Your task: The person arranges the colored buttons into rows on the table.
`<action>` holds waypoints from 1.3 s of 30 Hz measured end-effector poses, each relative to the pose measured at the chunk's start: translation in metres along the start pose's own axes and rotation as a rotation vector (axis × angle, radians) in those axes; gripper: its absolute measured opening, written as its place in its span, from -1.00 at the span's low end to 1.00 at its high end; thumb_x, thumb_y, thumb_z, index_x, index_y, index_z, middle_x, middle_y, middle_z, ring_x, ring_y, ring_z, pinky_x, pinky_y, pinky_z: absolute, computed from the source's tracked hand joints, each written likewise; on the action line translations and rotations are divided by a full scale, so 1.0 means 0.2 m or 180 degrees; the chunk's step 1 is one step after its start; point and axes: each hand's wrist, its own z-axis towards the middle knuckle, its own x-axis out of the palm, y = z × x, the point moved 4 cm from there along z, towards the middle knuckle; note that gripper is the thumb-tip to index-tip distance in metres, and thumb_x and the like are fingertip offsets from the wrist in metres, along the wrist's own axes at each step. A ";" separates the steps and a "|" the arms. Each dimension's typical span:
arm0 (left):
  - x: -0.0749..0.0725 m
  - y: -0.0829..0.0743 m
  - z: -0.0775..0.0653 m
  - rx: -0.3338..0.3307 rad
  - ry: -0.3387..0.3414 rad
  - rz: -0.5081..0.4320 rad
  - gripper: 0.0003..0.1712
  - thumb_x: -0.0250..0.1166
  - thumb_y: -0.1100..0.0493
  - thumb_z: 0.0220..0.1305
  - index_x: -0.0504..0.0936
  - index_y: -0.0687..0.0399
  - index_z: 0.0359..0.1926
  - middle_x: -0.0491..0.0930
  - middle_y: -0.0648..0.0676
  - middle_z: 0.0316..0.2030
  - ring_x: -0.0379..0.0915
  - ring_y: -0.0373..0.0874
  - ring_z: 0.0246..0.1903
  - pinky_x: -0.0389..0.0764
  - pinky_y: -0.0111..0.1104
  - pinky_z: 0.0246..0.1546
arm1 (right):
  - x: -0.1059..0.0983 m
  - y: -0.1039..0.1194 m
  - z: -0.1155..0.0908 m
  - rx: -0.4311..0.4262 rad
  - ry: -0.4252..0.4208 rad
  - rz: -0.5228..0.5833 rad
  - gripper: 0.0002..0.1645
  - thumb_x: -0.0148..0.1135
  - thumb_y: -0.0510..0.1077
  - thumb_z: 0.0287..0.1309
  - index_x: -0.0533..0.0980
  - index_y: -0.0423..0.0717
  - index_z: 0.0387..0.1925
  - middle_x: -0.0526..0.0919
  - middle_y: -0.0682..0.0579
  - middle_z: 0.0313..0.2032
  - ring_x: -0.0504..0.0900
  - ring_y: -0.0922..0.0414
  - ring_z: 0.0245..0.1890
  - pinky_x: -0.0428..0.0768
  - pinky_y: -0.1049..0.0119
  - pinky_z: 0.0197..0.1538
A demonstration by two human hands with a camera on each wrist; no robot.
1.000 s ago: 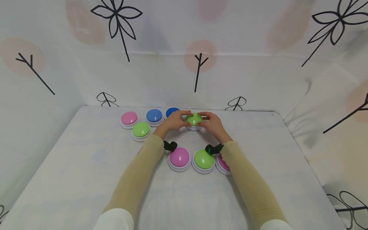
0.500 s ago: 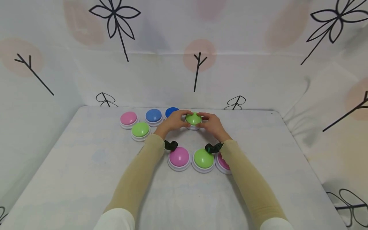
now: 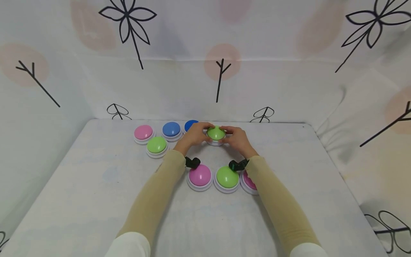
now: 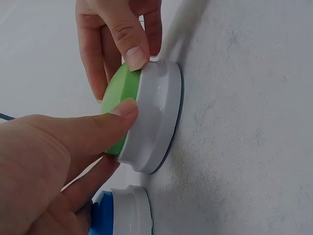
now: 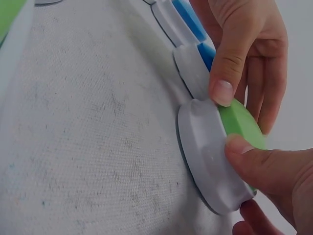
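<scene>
At the back of the table, a push button (image 3: 216, 133) with a green dome and white base sits between my two hands. My left hand (image 3: 196, 134) grips its left side, and my right hand (image 3: 238, 141) grips its right side. In the left wrist view, both thumbs press where the green dome (image 4: 119, 91) meets the white base (image 4: 155, 115), with fingers curled behind. The right wrist view has the base (image 5: 208, 156) close on the table surface. A dark blue button (image 3: 191, 125) stands just left, partly hidden by my left hand.
Left of my hands stand a light blue button (image 3: 171, 129), a pink button (image 3: 143, 132) and another green button (image 3: 157, 145). Nearer, in a row under my wrists, are a pink button (image 3: 200, 175), a green button (image 3: 227, 177) and a magenta button (image 3: 248, 181), partly hidden by my right sleeve.
The view has shifted very slightly. Both hands stay on the green button at the back, and the other buttons keep their places.
</scene>
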 end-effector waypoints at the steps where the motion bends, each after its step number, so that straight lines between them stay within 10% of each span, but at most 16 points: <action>1: 0.00 0.00 0.00 -0.0012 -0.0009 -0.0006 -0.32 0.49 0.23 0.15 0.52 -0.01 0.31 0.48 0.07 0.29 0.29 -0.02 0.34 0.25 -0.14 0.37 | 0.00 0.00 0.00 0.0007 -0.0003 -0.0002 -0.28 0.53 -0.21 0.00 0.54 -0.04 0.26 0.57 -0.09 0.22 0.46 -0.09 0.25 0.32 -0.05 0.35; 39: -0.09 -0.09 -0.05 0.0229 -0.0174 -0.0490 -0.42 0.52 0.10 0.13 0.62 -0.08 0.20 0.54 0.01 0.23 0.38 -0.03 0.27 0.41 -0.14 0.26 | -0.13 0.09 -0.13 -0.0240 -0.0050 0.0120 -0.31 0.49 -0.11 0.08 0.53 -0.01 0.28 0.57 -0.07 0.22 0.44 -0.06 0.30 0.35 -0.06 0.34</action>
